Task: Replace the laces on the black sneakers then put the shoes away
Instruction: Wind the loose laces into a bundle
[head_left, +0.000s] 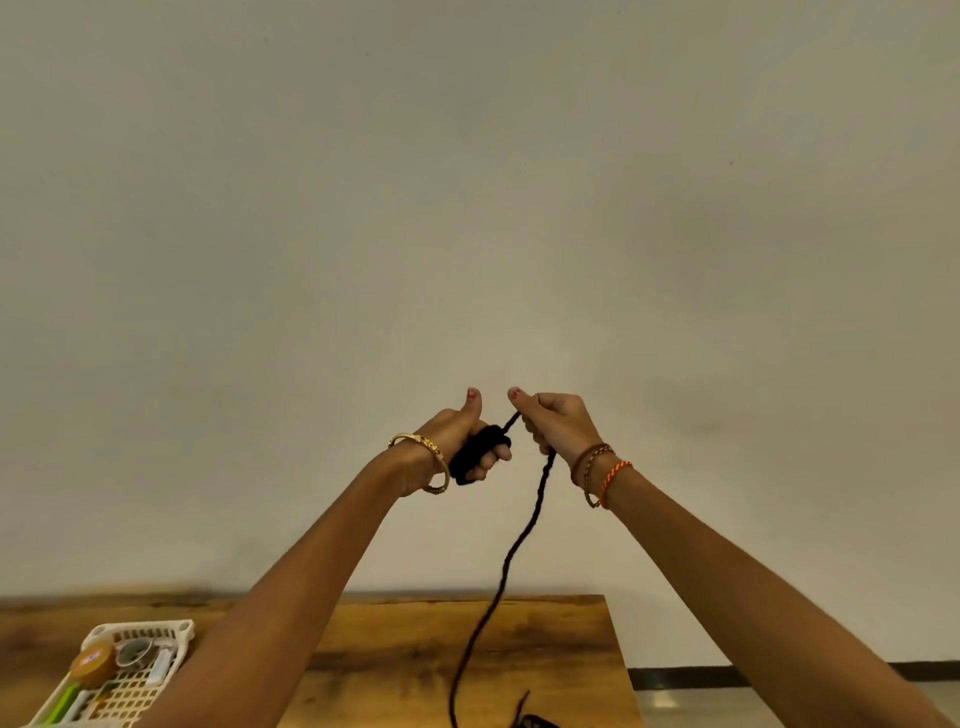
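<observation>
Fingers (488, 460) of L hand (457, 447) w/ black lace (519, 551) wound round

Both forearms are bare, with no sleeves in view. Below the fingers (493, 457) of the left hand (457, 441), a gold bangle (423, 460) with a patterned band circles the wrist. Below the right hand (556, 421), the wrist wears a brown braided cord bracelet (589, 457) and, farther from the fingers, an orange twisted thread bracelet (613, 480). Both thumbnails carry red polish, partly worn.
</observation>
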